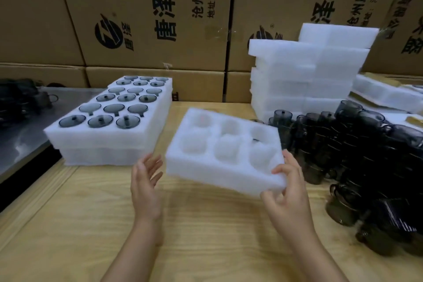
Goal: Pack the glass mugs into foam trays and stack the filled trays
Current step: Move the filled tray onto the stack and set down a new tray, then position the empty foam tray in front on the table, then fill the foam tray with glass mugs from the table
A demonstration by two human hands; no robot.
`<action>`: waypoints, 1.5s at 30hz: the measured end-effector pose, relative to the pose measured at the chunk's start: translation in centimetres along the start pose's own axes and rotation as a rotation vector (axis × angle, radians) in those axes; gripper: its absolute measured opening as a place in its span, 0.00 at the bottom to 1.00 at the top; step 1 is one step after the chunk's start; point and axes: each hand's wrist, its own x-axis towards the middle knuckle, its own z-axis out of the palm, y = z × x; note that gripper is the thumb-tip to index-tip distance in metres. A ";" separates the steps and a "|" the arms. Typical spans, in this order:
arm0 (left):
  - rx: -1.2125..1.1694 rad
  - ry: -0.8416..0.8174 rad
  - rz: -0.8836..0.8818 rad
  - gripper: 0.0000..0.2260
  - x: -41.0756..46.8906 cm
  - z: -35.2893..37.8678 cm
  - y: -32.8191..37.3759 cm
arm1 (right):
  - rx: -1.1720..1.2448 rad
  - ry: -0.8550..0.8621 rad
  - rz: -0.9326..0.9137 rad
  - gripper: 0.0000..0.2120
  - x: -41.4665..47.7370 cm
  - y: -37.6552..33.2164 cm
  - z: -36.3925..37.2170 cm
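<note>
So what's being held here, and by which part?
The right hand grips the foam tray at its near right corner; the left hand is open beside it, holding nothing.

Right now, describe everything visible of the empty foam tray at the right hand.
The foam tray is white, soft-looking foam, a rectangular slab with six round pockets in two rows of three, all seemingly empty. It is tilted over the wooden table. The right hand pinches its near right corner; the left hand is open beside its left edge, not touching.

Wooden table: filled trays stacked left, empty trays behind, mugs right.
</note>
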 end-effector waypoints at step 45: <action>0.510 -0.553 0.080 0.17 -1.0 -1.0 -1.7 | -0.651 0.181 0.031 0.07 6.3 2.9 -6.1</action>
